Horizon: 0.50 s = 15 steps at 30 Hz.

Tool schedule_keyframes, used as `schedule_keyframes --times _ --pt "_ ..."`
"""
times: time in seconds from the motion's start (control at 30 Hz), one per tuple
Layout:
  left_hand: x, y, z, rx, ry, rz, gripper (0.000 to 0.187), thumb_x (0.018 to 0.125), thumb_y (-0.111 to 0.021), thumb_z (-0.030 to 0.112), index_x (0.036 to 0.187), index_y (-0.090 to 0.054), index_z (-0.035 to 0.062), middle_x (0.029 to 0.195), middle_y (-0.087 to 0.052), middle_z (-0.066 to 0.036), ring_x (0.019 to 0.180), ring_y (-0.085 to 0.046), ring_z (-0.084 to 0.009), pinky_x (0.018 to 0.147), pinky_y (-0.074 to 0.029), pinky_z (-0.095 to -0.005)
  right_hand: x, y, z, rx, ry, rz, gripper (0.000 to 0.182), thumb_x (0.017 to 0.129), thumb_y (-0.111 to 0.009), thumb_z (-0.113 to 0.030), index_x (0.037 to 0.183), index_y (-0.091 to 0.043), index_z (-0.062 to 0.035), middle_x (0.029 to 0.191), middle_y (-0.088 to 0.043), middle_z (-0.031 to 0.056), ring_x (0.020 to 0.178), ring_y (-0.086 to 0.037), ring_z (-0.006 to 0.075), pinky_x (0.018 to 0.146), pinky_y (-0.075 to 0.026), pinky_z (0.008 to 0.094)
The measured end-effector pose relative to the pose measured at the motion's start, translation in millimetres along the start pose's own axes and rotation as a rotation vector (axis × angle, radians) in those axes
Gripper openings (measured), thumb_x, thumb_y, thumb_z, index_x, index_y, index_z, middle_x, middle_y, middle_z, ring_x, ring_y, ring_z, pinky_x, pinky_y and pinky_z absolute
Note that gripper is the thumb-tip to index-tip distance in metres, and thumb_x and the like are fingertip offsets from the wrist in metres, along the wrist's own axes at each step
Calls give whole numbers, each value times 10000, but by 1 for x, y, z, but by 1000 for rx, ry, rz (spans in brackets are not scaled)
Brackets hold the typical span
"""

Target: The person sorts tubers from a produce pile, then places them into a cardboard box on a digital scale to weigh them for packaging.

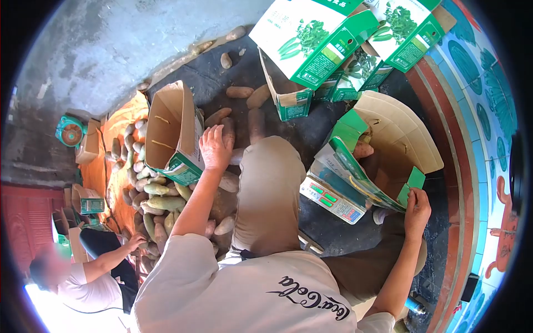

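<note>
My left hand (215, 149) lies with fingers stretched out beside a brown sweet potato (228, 133), fingertips right at its side and close to the wall of an upright carton (172, 125). My right hand (417, 212) pinches the green flap (412, 184) of an open carton (402, 125) on the right. A sweet potato (363, 149) shows inside that carton; the rest of its contents is partly hidden by the walls. The carton stands on a digital scale (333, 201) with lit green displays, between my knees.
A large heap of long tubers (158, 202) spreads over an orange sheet at left. Green-and-white cartons (311, 39) are stacked ahead. At lower left another person (91, 277) reaches into the heap. A green fan (70, 131) stands by the wall, and a tiled wall (480, 161) bounds the right.
</note>
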<state>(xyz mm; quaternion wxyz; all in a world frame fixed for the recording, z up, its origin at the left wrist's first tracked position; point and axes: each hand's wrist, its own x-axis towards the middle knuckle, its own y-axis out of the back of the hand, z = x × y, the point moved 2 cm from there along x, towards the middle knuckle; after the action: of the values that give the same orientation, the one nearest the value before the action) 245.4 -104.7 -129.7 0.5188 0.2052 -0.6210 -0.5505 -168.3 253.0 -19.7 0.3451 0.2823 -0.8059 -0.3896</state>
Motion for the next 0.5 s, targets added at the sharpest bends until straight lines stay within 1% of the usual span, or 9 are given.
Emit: schedule_keyframes --times 0.1,0.17,0.23,0.27,0.37,0.4,0.5 --pt "-5 -22 -1 -47 55 -79 480 742 -645 209 1191 -512 102 1176 -563 -110 1180 -465 -324 990 -353 -466 0 -1 4 -18 -49 -20 83 881 -550 -51 916 -610 -4 845 -608 162 764 -605 336 665 -476 378" --pt "-7 -37 -3 -93 80 -137 477 733 -651 196 1181 -516 105 1157 -570 -112 1164 -476 -318 966 -379 -468 -2 -2 7 -29 -67 -26 86 889 -546 -56 914 -610 -5 835 -605 158 750 -601 327 662 -475 370" --pt "-7 -49 -3 -131 119 -212 476 729 -656 194 1175 -519 104 1145 -574 -113 1154 -483 -312 954 -391 -465 -3 -3 6 -14 -74 -20 90 894 -541 -58 913 -609 -2 830 -606 150 738 -602 308 660 -475 358" --pt "-7 -57 -4 -129 117 -219 478 726 -666 200 1172 -521 104 1128 -582 -114 1138 -494 -306 938 -408 -453 -3 -3 5 -6 -78 -18 93 896 -539 -59 912 -609 0 827 -606 147 733 -602 298 659 -475 353" --pt "-7 -87 -8 -188 158 -286 490 725 -673 210 1179 -522 106 1121 -587 -123 1126 -504 -309 929 -417 -447 -2 -4 3 31 -98 -11 98 899 -538 -59 914 -608 8 822 -607 136 721 -604 268 658 -476 340" --pt "-5 -95 -7 -182 168 -274 505 720 -690 231 1188 -536 123 1100 -603 -143 1061 -539 -331 919 -437 -422 -1 -4 3 24 -93 -13 96 898 -537 -53 915 -607 10 816 -604 133 714 -600 256 656 -475 334" --pt "-2 -115 -6 -191 218 -358 484 753 -667 236 1200 -529 113 1112 -605 -154 1067 -545 -335 935 -433 -423 1 -5 5 29 -95 -21 91 892 -533 -34 917 -605 15 799 -594 125 695 -588 224 649 -469 315"
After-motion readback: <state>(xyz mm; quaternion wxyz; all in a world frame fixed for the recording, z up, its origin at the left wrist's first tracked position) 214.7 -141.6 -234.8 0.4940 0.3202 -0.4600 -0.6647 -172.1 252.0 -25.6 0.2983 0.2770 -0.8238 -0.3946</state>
